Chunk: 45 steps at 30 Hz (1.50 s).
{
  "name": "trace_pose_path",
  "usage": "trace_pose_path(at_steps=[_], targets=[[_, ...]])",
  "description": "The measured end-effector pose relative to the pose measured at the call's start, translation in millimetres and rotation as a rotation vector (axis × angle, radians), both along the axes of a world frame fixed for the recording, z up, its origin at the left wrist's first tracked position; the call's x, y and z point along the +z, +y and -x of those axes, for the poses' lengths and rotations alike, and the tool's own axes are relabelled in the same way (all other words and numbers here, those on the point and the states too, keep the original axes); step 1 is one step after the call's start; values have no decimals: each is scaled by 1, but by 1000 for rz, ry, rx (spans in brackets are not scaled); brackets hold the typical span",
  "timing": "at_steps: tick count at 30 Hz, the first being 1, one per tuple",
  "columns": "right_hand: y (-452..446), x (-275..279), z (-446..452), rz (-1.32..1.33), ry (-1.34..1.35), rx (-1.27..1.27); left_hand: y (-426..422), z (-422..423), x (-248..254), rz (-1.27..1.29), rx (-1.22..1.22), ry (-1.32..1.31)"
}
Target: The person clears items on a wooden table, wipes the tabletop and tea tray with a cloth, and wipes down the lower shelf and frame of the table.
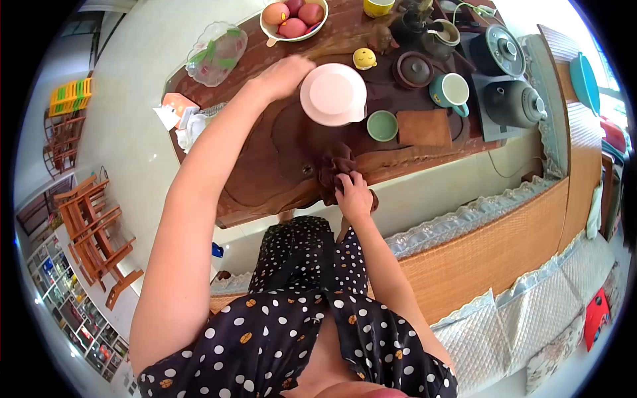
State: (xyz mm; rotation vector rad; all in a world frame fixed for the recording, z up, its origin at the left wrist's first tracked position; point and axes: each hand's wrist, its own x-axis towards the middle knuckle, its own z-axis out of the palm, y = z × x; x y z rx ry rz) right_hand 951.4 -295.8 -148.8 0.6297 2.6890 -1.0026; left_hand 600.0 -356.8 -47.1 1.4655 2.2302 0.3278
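Observation:
A pale pink lidded pitcher (333,95), viewed from above, has its spout toward the lower right. On its upper left side, my left hand (286,74) is closed, apparently around the handle, which the hand hides. My right hand (355,196) grips a crumpled dark brown cloth (336,162) at the table's near edge, fingers bent over it. Close by are a small green cup (382,126), a folded brown cloth (424,128) and a yellow figurine (364,58).
The dark wooden table (265,156) also holds a fruit bowl (294,20), a glass dish (216,54), a tissue box (179,109), a lidded clay pot (413,69), a teal mug (450,93) and a grey kettle (512,103). A woven-topped bench (484,242) stands at right.

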Motion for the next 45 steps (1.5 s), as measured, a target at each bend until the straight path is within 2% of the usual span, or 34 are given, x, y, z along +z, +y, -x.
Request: trace_pose_path(at_steps=[1, 3, 5, 9, 12, 15, 17, 19, 21, 22, 23, 25, 27, 28, 32, 35, 37, 40, 42, 45], targets=[[6, -1, -3, 15, 1, 32, -8, -3, 5, 43, -26, -42], [15, -1, -8, 89, -28, 34, -40, -26, -8, -66, 149, -179], [19, -3, -6, 141, -38, 22, -59, -63, 9, 46, 376, -316], [28, -3, 4, 343, 57, -110, -101, -119, 12, -53, 743, -430], [40, 4, 33, 388, 216, -169, -135, -149, 15, -15, 910, -408], [49, 21, 105, 394, 380, -134, -175, -185, 11, -11, 1027, -383], [52, 22, 175, 282, 426, -9, -189, -205, 17, 15, 1080, -347], [46, -2, 248, 36, 592, 126, -207, -225, 13, 6, 1103, -404], [34, -21, 296, -150, 498, 230, -215, -244, 8, -64, 1152, -457], [23, -36, 301, -255, 491, 255, -210, -246, 15, 26, 1226, -459], [11, -50, 300, -360, 487, 280, -211, -248, 10, -16, 1241, -491], [-12, -46, 275, -314, 473, 282, -221, -257, 3, -92, 1275, -551], [-27, -47, 210, -296, 440, 462, -226, -263, -3, -136, 1295, -583], [-32, -40, 178, -292, 311, 553, -226, -259, -5, -171, 1299, -594], [-33, -11, 91, -226, 123, 508, -222, -246, 8, 6, 1324, -706], [-27, -12, 99, -61, -42, 396, -227, -243, 3, 90, 1262, -689], [-16, -20, 134, -95, 359, 146, -223, -246, 6, 87, 1256, -645], [14, -13, 217, -278, 602, -15, -224, -250, 4, 52, 1227, -628], [33, -25, 256, -415, 512, 19, -218, -252, 10, 35, 1242, -607], [27, -53, 258, -494, 412, 74, -212, -251, 10, 1, 1258, -513]])
